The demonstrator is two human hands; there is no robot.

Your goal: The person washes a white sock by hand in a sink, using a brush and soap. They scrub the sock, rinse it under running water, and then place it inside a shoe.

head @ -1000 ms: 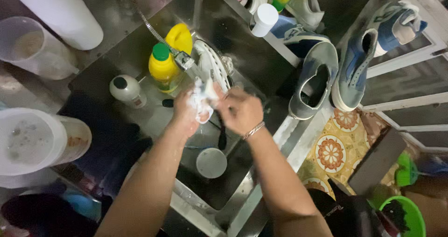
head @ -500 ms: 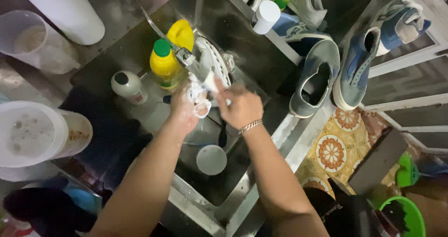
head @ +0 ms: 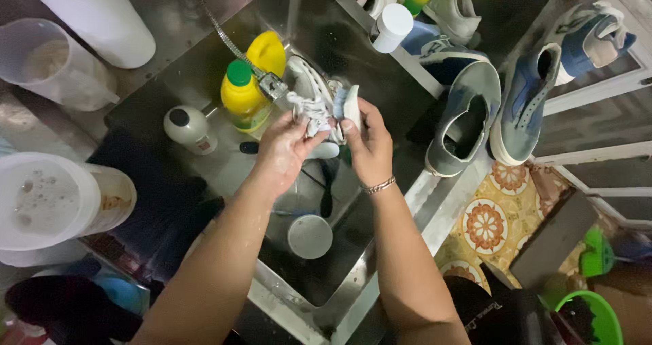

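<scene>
Over a steel sink [head: 353, 277] I hold a white sneaker [head: 309, 90] under the sprayer head of a flexible faucet hose [head: 227, 39]. My left hand [head: 282, 151] grips the shoe's laced upper from the left. My right hand [head: 367, 141] is closed on a small scrub brush [head: 350, 104] with a white back and blue bristles, pressed against the shoe's side. A bracelet sits on my right wrist. Most of the shoe's lower part is hidden behind my hands.
Two yellow bottles [head: 244, 97] and a small white bottle [head: 189, 128] stand in the sink. A round drain cap [head: 309, 236] lies below my arms. Grey and blue sneakers [head: 468, 114] rest on the right rim. Clear plastic jugs [head: 47, 206] and a white cylinder [head: 102, 15] stand left.
My hands have lifted the shoe a little up and toward the sprayer. The right hand has turned so that the brush now shows against the shoe's side.
</scene>
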